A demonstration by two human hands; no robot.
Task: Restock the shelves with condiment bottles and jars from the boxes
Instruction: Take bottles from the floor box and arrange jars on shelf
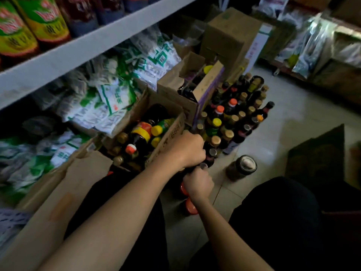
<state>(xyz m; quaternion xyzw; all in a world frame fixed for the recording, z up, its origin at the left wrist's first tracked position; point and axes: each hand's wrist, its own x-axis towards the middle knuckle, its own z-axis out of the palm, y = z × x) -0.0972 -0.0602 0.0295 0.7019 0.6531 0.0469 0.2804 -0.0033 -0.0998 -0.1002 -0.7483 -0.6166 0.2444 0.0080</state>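
Note:
My left hand is closed over the top of a dark bottle beside the open cardboard box, which holds bottles with yellow, red and gold caps. Just below it, my right hand grips the neck of a dark bottle with a silvery cap. Two red-capped bottles stand on the floor under my right wrist. A crowd of dark bottles with gold, orange and yellow caps stands on the tiled floor past my hands. A dark jar with a clear lid stands alone to the right.
A white shelf board runs across the upper left, with green-labelled bottles above and white-green packets below. More open boxes and a closed carton stand behind. My dark-trousered knees fill the lower right. Bagged goods line the far right.

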